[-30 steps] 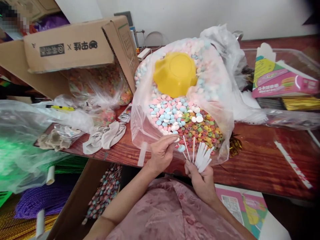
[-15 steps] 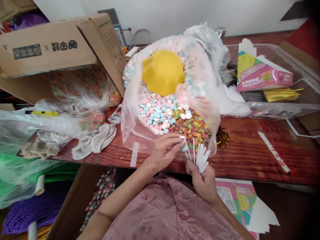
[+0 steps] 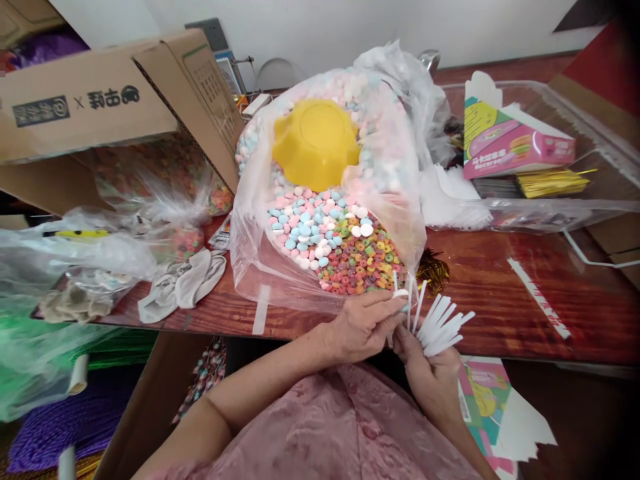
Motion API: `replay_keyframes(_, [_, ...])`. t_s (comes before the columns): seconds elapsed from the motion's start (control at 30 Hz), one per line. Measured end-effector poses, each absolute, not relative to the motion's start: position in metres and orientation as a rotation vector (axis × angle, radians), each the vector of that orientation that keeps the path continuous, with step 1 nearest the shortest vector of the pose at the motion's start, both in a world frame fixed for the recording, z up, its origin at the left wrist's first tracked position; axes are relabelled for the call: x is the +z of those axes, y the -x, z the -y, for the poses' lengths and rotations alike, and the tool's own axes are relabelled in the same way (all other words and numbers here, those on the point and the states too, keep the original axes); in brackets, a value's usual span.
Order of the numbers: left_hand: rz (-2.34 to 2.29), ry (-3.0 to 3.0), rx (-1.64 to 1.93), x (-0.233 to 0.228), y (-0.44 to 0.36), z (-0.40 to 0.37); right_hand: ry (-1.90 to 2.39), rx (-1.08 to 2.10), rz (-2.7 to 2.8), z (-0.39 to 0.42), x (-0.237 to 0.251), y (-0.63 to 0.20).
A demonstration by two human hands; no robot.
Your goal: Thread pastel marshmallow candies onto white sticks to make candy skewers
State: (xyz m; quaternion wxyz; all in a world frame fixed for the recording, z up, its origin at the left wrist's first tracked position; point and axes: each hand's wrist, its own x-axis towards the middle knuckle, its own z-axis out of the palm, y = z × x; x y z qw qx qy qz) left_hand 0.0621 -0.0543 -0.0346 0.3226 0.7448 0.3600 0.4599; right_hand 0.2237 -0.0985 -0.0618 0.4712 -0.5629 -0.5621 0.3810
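While the right hand (image 3: 435, 367) grips a fanned bunch of white sticks (image 3: 445, 327) at the near edge of the table (image 3: 500, 287), the left hand (image 3: 363, 327), thumb and fingers pinched together on a white candy disc (image 3: 401, 293), meets one upright stick (image 3: 395, 276), apparently working the disc onto it; a bluish piece (image 3: 403, 309) shows just below. The next move seems to call for a steady right-hand grip and a straight, gentle push. Beyond, an open clear bag (image 3: 250, 260) holds pastel candies (image 3: 305, 230), ring-shaped pieces (image 3: 363, 263) and an upturned yellow bowl (image 3: 317, 143)
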Motion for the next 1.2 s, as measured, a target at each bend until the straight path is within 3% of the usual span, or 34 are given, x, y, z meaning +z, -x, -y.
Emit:
replay_keyframes(0.17, [-1.419,-1.892,1.077,-0.028,-0.038,0.01,1.392,0.906,1.212,0.077,-0.051,-0.236])
replay_keyframes(0.37, [-1.79,-2.256,0.555,-0.035,-0.032,-0.027,1.376,0.918,1.438,0.083,-0.06,-0.234])
replay_keyframes(0.57, [-1.594,-2.096,0.956,-0.043,-0.007,-0.011,1.362,0.859,1.55,0.081,-0.061,-0.237])
replay_keyframes(0.7, [-1.39,-1.428,1.254,-0.035,0.002,-0.001,1.3,0.812,1.734,0.068,-0.058,-0.227])
replay_keyframes(0.83, [-1.236,-0.962,1.264,-0.025,-0.001,0.012,1.233,0.769,1.871,0.058,-0.053,-0.209])
replay_keyframes(1.2, [-1.131,-0.762,1.335,-0.028,-0.006,0.023,1.217,0.831,1.957,0.059,-0.049,-0.203])
